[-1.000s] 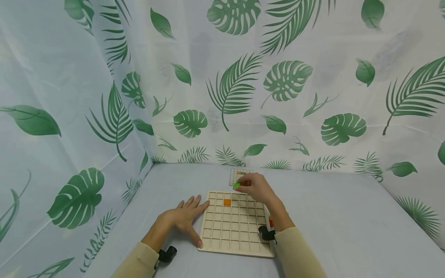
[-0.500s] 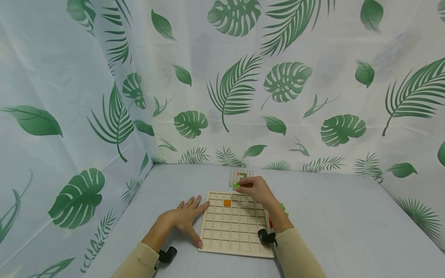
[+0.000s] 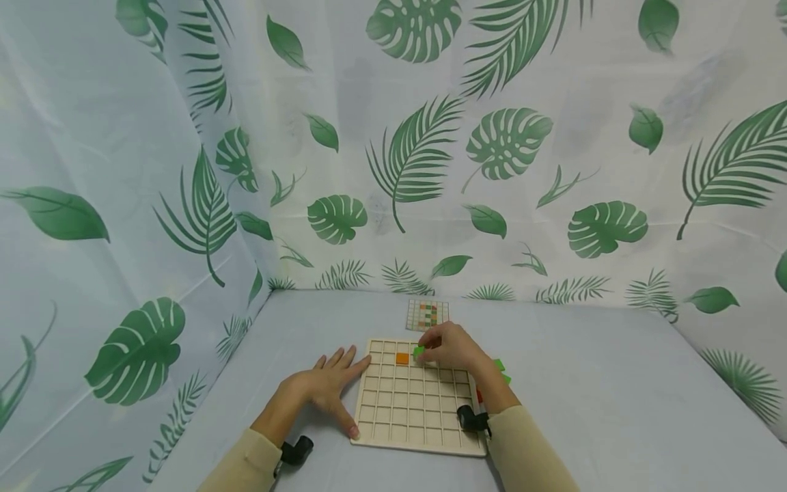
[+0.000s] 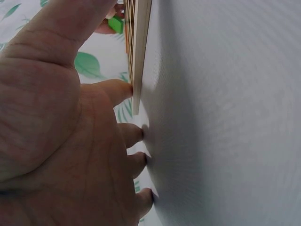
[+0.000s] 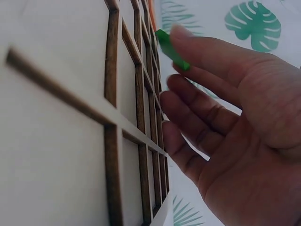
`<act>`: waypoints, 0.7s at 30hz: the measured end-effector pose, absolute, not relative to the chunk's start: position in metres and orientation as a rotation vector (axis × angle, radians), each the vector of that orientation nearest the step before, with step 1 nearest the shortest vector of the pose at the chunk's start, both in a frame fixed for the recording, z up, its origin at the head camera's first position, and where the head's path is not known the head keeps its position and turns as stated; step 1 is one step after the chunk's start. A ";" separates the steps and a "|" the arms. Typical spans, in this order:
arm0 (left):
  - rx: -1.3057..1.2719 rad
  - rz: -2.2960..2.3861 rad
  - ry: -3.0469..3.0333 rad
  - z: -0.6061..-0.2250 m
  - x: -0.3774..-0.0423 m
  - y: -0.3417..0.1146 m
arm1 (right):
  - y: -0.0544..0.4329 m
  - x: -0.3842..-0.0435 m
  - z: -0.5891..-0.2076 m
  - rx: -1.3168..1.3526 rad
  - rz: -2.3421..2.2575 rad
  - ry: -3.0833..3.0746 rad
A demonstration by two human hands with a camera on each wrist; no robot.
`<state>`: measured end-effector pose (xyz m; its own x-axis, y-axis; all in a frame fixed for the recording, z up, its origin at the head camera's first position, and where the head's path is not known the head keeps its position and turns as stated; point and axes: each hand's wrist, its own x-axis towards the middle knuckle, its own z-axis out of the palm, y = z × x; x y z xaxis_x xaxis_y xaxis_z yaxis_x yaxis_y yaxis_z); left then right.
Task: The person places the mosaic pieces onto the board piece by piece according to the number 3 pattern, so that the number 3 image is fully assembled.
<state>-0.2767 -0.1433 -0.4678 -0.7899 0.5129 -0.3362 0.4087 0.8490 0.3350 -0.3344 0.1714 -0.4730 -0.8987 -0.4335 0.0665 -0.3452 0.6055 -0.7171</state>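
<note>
A wooden grid board lies on the table, an orange square tile in one cell of its far row area. My right hand pinches a green square tile between thumb and index finger, close over a cell to the right of the orange one. In the right wrist view the green tile is tilted, one corner right at the grid, with the other fingers bent near the board. My left hand is spread along the board's left edge, thumb at the near corner and index fingertip at the side; the other fingertips rest on the table.
Beyond the board lies a small pattern card printed with a grid and coloured squares. Green tiles and a red tile lie right of the board, partly behind the right forearm. A leaf-print cloth hangs behind the table.
My right hand has moved toward me, bringing the green tile from above the board's far edge down to the cells. More of the pattern card shows. The left hand has stayed in place.
</note>
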 end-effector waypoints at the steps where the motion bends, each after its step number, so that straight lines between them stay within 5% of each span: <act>1: 0.679 0.342 2.607 -0.468 -0.277 -0.143 | 0.171 -0.334 -0.473 -0.662 -1.155 2.719; 21: 0.680 0.349 2.608 -0.467 -0.276 -0.143 | 0.156 -0.327 -0.463 -0.716 -0.911 2.785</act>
<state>-0.2761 -0.1429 -0.4669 -0.7916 0.5119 -0.3336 0.4063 0.8488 0.3383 -0.3267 0.1560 -0.4626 -0.8799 -0.4745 0.0275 -0.3990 0.7061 -0.5850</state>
